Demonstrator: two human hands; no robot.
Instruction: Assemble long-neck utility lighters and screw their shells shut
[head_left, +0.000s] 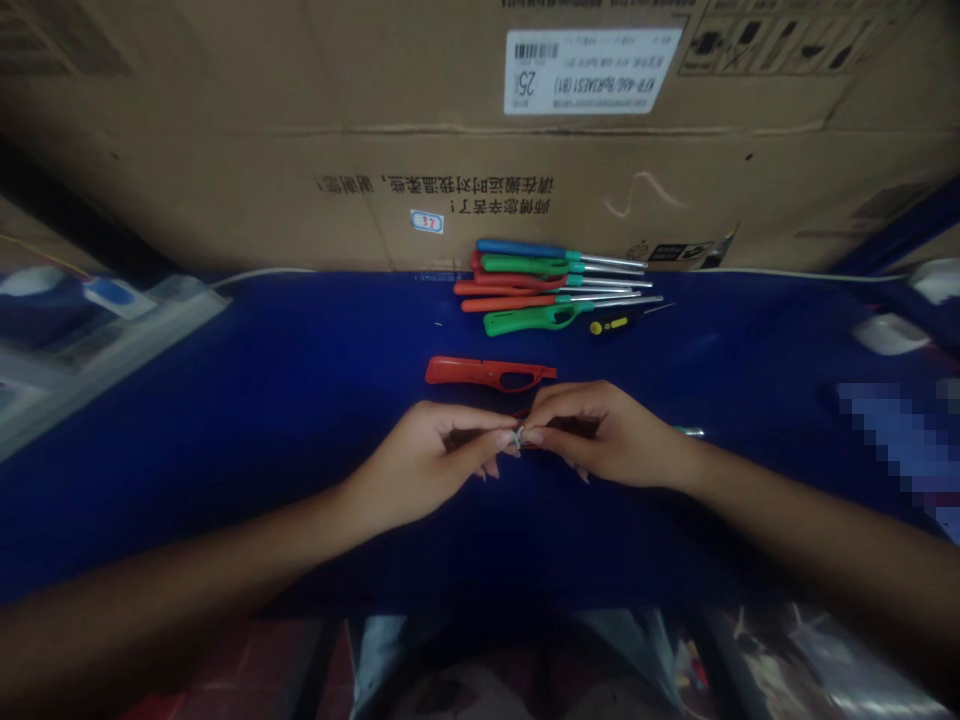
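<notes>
Between my fingertips is a small whitish part (517, 437), too small to name. My left hand (446, 450) pinches it from the left, thumb and forefinger together. From the other side, my right hand (600, 430) pinches the same part. A red piece shows partly behind the fingers, mostly hidden. Just beyond my hands lies a red half-shell of a lighter handle (469, 372) with a trigger opening. A metal tip (691, 432) pokes out past my right wrist; the rest of it is hidden.
Several long-nosed lighters (525, 318) in green, red and blue lie piled at the back of the blue table (315, 360). Beside them rests a yellow-handled screwdriver (607, 326). A cardboard wall (262, 170) closes off the back. A clear plastic-like tray (150, 325) stands left.
</notes>
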